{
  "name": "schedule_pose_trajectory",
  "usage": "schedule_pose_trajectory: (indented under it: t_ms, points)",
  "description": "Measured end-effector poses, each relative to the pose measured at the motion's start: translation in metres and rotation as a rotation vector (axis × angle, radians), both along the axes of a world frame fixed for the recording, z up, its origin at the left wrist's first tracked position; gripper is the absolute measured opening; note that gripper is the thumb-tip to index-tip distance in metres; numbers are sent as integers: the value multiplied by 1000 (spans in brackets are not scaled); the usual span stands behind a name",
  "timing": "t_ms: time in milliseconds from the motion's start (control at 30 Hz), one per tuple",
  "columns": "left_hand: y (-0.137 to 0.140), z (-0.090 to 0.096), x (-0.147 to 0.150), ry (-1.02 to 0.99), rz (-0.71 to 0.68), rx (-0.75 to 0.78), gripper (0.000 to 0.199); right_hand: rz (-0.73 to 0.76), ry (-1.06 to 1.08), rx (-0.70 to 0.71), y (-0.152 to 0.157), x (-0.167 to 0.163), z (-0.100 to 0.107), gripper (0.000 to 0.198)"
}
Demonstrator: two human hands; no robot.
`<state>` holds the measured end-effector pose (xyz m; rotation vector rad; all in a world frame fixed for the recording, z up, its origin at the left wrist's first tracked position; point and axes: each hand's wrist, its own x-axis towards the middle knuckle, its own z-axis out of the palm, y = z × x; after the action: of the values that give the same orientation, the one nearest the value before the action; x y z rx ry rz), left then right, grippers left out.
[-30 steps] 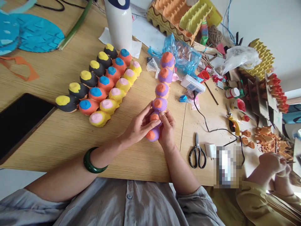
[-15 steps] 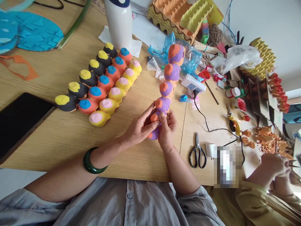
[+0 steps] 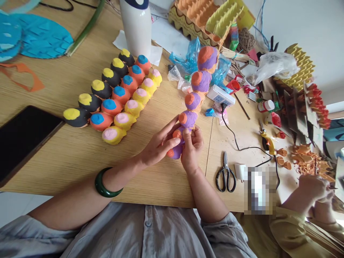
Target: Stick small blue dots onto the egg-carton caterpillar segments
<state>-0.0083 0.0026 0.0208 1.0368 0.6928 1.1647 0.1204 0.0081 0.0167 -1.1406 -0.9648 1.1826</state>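
Note:
A strip of egg-carton cups [image 3: 192, 101], coated in purple with orange caps, is held up over the table and leans away from me. Its near end sits in my right hand [image 3: 192, 147], thumb pressed on the front and fingers wrapped behind. From the other side my left hand [image 3: 158, 143] holds the same end, its thumb by the lower orange caps and its fingertips partly hidden behind the strip. Three similar strips lie side by side to the left: a black one with yellow caps [image 3: 102, 86], an orange one with blue caps [image 3: 120, 94] and a yellow one with pink caps [image 3: 136, 104].
Black-handled scissors [image 3: 225, 172] and a power strip [image 3: 220, 95] with a cable lie to the right. A phone [image 3: 28, 139] is at the left, a white bottle [image 3: 136, 30] behind. Egg trays [image 3: 196, 18] stand at the back. Another person's hands [image 3: 314, 188] work at far right.
The far end of the purple strip has swung slightly right and up. My left thumb has shifted a little on the near end; both hands stay at it.

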Motion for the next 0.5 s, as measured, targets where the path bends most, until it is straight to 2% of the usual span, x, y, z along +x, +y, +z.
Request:
schedule_pose_trajectory:
  t_ms: [100, 233, 367, 500]
  points:
    - [3, 0, 1, -95, -3, -73, 69, 5, -33, 19, -1, -1, 2, 21]
    - [6, -9, 3, -142, 16, -123, 66, 0, -95, 23, -2, -2, 4, 16]
    - [5, -17, 4, -115, 22, -121, 66, 14, -100, 14, -2, -2, 4, 17]
    - [4, -15, 1, -67, 19, -108, 63, 6, -87, 16, -1, -2, 2, 25]
